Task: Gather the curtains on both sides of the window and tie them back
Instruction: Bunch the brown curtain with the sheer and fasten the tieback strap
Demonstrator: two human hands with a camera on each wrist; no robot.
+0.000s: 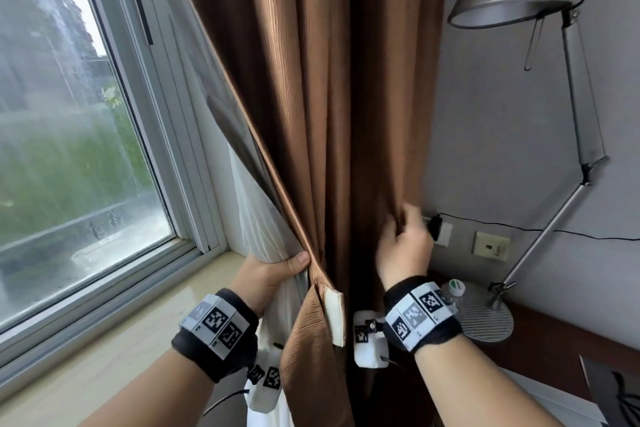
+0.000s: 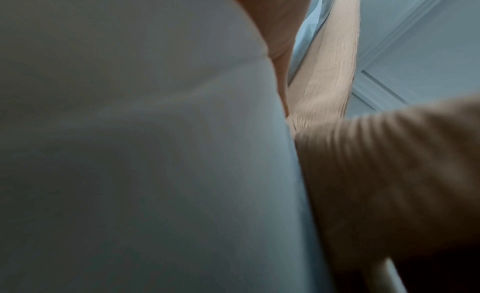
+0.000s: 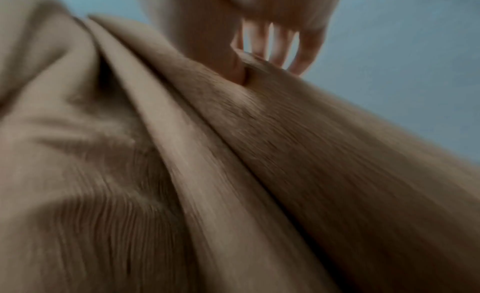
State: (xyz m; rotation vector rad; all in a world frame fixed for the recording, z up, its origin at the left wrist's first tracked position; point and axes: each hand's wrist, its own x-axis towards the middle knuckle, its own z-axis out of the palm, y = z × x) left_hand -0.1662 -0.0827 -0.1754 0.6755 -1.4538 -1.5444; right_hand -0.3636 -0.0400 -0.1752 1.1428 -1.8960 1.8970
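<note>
The brown curtain [image 1: 311, 114] hangs mid-frame, bunched toward the wall [image 1: 502, 149]; the left hand [image 1: 273, 274], lower centre, clutches its edge together with the white sheer [image 1: 256, 225]; the right hand [image 1: 403, 243] pinches folds just right of it; gathering seems the step in hand; next, the bundle wants holding one-handed and binding.

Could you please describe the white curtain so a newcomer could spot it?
Start at the window on the left and follow its right frame downwards. There, between the frame and the brown curtain, hangs the white sheer curtain, bunched in the left hand. It alone is pale, thin and finely pleated.
</note>
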